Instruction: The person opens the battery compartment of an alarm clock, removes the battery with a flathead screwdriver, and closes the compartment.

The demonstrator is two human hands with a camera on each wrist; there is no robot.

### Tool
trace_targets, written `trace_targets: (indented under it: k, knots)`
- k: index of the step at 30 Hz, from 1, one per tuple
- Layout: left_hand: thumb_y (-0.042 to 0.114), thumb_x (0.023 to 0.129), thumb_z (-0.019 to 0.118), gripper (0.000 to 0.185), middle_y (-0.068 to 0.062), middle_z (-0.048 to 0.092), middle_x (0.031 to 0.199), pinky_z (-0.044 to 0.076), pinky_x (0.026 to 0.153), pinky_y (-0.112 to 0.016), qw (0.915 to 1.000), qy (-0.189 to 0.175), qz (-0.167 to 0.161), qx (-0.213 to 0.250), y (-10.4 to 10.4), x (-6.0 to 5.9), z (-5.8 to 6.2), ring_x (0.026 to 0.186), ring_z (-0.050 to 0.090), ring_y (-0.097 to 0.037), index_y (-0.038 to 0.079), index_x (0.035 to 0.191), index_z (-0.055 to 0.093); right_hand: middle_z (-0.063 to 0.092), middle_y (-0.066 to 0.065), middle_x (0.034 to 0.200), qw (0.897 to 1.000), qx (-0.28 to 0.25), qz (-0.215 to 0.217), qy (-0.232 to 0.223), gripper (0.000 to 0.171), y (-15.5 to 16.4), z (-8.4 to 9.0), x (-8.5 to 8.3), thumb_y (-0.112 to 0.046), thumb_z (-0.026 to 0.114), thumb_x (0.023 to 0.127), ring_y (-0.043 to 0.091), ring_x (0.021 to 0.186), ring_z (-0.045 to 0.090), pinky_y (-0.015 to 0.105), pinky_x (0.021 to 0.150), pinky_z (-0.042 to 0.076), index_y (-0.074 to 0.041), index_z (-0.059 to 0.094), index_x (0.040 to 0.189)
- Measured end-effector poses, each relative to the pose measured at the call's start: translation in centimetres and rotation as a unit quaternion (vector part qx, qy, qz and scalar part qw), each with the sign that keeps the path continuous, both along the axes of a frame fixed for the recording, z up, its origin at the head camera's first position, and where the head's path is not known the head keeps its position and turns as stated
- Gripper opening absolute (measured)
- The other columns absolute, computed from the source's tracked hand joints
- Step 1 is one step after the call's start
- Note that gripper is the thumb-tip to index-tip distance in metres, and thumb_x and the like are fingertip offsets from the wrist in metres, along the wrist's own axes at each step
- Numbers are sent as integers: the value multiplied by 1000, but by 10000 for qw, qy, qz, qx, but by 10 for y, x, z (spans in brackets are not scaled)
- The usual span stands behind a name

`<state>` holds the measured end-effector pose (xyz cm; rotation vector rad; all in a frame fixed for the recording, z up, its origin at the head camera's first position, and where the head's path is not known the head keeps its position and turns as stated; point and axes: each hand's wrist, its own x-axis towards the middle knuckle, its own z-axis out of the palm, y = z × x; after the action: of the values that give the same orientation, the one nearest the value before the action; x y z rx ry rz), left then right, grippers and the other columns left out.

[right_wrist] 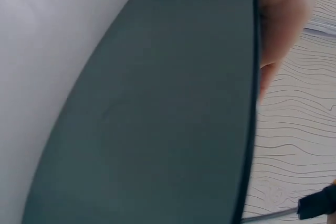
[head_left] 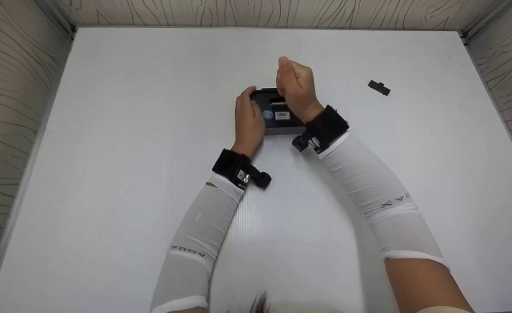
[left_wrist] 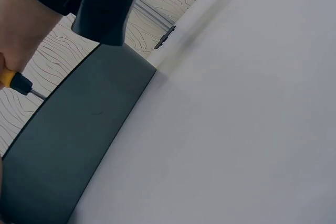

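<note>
Black device (head_left: pixel 277 124), one: we find it lying labelled face up on the white table (head_left: pixel 108 174), off the table's middle towards 12 o'clock. Our clock positions are taken from the device.

Nearest us, two white sleeves: left sleeve (head_left: pixel 201 228) at 7 o'clock, right sleeve (head_left: pixel 377 195) between 4 and 5.

Next, two black wristbands bearing cameras: left wristband (head_left: pixel 230 164) between 7 and 8, right wristband (head_left: pixel 327 126) between 3 and 4.

Left hand (head_left: pixel 249 117): at the device's 9 o'clock end, fingers bent round it in a grip.

Upper face: round purple mark (head_left: pixel 267 114); barcode label (head_left: pixel 282 115) beside it at 3 o'clock; beyond both, a recess showing a greenish strip (head_left: pixel 277 104).

Right hand (head_left: pixel 297 87): above the device towards 1 o'clock, fingers clenched round a yellow-and-black screwdriver (left_wrist: pixel 21 83), shaft pointing down to the upper face; we cannot see its tip.

Small black piece (head_left: pixel 378 88), tabbed: between 2 and 3 o'clock, well apart.

Farthest, at 12 o'clock: wood-grain panel (head_left: pixel 256 13).
</note>
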<state>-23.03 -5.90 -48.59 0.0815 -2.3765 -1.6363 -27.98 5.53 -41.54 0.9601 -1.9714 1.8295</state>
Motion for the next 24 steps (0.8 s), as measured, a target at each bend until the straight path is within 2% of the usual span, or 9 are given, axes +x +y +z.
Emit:
trace_targets:
  k: [4,6,10,12,16,21,24]
  knots:
    - [3,107,30,41,-18,47,144,31,113,-24,10000,-37,-38,44,1,-1,0,137,43,-22,-2,146,42,34,-16,53,9969,474,499,381,44,4,-3,0,6,35,102,2,43,28,18,42,21,5,36,59]
    - [3,107,30,41,-18,46,144,31,113,-24,10000,-47,-59,60,1,-1,0,137,43,-22,-2,146,42,34,-16,53,9969,425,588,307,43,6,-2,0,4,35,102,2,43,27,18,42,20,5,34,59]
    - [3,107,30,41,-18,47,144,30,114,-25,10000,-7,-43,36,2,0,1,137,43,-23,-2,146,42,32,-12,50,9980,-374,457,-240,48,10,2,-4,-5,33,105,4,40,26,18,39,20,3,29,58]
    - [2,106,30,41,-18,47,144,30,114,-25,10000,21,-24,25,2,0,1,136,43,-23,-2,145,42,31,-9,48,9951,-826,299,-462,50,12,4,-5,-8,31,107,5,38,24,19,37,18,3,25,58]
    - [2,106,30,41,-18,48,143,30,114,-25,10000,59,-8,26,2,1,0,136,43,-23,-2,145,43,28,-6,46,9883,-1375,25,-652,52,15,5,-7,-7,25,108,7,36,21,19,36,15,1,23,57]
    - [2,106,28,41,-18,47,144,30,114,-24,10000,17,9,-42,1,0,-1,137,43,-23,-2,145,43,27,-4,45,9751,-1996,-223,-942,54,18,7,-9,-8,22,109,8,35,21,19,36,15,-3,23,56]
    - [2,107,27,42,-18,47,144,29,114,-23,10000,-16,2,-23,0,0,0,137,42,-23,-2,146,42,26,-4,45,9619,-2414,-383,-1224,55,22,9,-12,-11,21,111,9,35,20,20,35,15,-5,23,56]
